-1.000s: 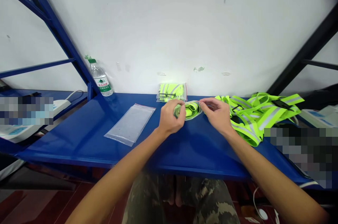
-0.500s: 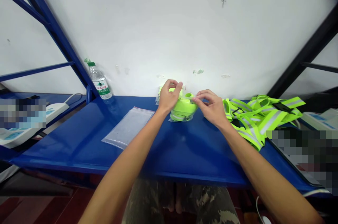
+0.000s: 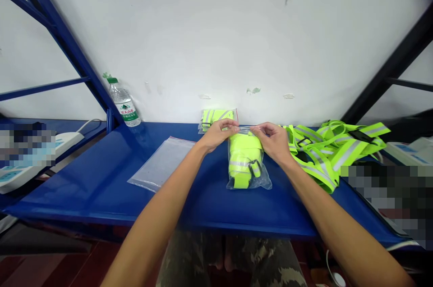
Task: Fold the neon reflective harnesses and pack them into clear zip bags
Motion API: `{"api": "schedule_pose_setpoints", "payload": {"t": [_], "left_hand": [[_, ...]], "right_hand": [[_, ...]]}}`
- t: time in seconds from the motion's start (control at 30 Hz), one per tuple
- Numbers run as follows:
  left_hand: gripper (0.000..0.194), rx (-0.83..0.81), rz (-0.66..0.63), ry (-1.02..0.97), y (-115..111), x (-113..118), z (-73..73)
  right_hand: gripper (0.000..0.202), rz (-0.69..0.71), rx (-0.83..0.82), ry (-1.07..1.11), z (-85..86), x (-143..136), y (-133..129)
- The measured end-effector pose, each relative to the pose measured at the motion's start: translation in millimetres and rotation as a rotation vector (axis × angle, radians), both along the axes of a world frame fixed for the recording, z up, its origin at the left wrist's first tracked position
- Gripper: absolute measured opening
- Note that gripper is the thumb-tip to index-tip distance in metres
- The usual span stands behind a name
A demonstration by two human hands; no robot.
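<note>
A clear plastic bag (image 3: 265, 179) with a folded neon-yellow reflective strap (image 3: 241, 154) inside lies on the blue table, its top edge toward the wall. My left hand (image 3: 219, 134) pinches the bag's top edge at the left. At the right end of that edge, my right hand (image 3: 273, 142) pinches it too. Silver stripes and a black buckle show through the plastic. Just behind my left hand, a second bagged yellow strap (image 3: 216, 116) rests against the wall.
Loose yellow straps (image 3: 338, 147) are heaped right of my right hand. Flat clear bags (image 3: 162, 163) lie to the left. A water bottle (image 3: 125, 104) leans by the wall. Power strips (image 3: 69, 140) and blurred items flank the blue table (image 3: 101, 188).
The bag has been turned and laid flatter, nearer the table's front, with its strap now fully visible. Both hands have moved down slightly to its top edge, uncovering the second bag behind.
</note>
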State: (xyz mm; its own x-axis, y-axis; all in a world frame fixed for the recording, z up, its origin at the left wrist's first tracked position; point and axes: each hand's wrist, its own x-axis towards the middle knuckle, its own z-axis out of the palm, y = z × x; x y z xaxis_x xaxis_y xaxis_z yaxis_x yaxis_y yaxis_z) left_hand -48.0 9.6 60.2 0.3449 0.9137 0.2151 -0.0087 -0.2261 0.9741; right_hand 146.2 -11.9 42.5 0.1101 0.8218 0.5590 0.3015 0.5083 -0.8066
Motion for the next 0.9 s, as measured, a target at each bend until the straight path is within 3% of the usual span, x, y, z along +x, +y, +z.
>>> {"api": "schedule_pose_setpoints", "payload": {"t": [0.13, 0.3, 0.4, 0.6, 0.9], "left_hand": [[0.039, -0.001, 0.044, -0.074, 3.5, -1.5, -8.7], [0.043, 0.011, 0.125, -0.174, 5.8, -4.0, -15.5], [0.047, -0.006, 0.12, -0.252, 4.8, -3.4, -14.3], [0.042, -0.192, 0.154, -0.409, 3.3, -6.8, -10.2], [0.033, -0.165, 0.205, -0.357, -2.0, -0.6, -8.5]], "right_hand": [[0.035, 0.141, -0.072, -0.05, -2.8, 10.2, 3.8], [0.041, 0.343, -0.334, 0.0, -2.9, 21.2, 3.2], [0.043, 0.347, -0.402, 0.092, -4.8, 20.0, 3.4], [0.04, 0.303, -0.327, 0.266, -8.0, 14.4, 4.7], [0.04, 0.348, -0.368, 0.09, -11.4, 12.1, 2.7]]}}
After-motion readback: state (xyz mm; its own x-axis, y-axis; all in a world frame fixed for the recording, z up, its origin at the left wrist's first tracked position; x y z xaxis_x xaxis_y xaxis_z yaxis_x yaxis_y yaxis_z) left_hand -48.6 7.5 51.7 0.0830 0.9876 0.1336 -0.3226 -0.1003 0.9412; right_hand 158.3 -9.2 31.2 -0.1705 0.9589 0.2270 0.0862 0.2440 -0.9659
